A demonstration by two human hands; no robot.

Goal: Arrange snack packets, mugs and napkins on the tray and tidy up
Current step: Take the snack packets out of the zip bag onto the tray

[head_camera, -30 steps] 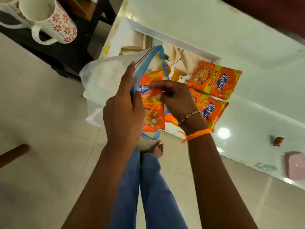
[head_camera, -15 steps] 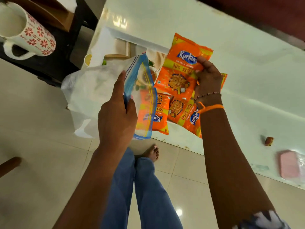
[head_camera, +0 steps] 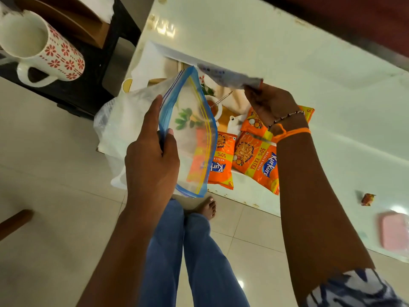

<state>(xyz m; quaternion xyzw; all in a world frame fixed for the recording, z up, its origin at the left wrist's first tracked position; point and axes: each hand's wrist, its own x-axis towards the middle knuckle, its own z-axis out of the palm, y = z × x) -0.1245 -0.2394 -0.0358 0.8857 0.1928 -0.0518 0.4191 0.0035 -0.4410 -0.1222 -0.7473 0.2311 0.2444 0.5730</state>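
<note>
A: Left hand (head_camera: 152,160) pinches the open zip bag (head_camera: 188,131) by its rim. Right hand (head_camera: 269,103) grips a packet (head_camera: 228,76) at 12 o'clock, silver back up, blurred.

B: Lay it flat on the tray (head_camera: 159,63), beside the two packets (head_camera: 254,160) at 3 o'clock.

A: The bag screens the tray's left half. Mug (head_camera: 42,49) sits at 10 o'clock, off the surface (head_camera: 332,63).

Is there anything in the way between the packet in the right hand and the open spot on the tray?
Nothing visible blocks it. The right hand holds the packet above the tray, whose far part looks free. The zip bag in the left hand hangs off to the left, nearer the camera.
</note>
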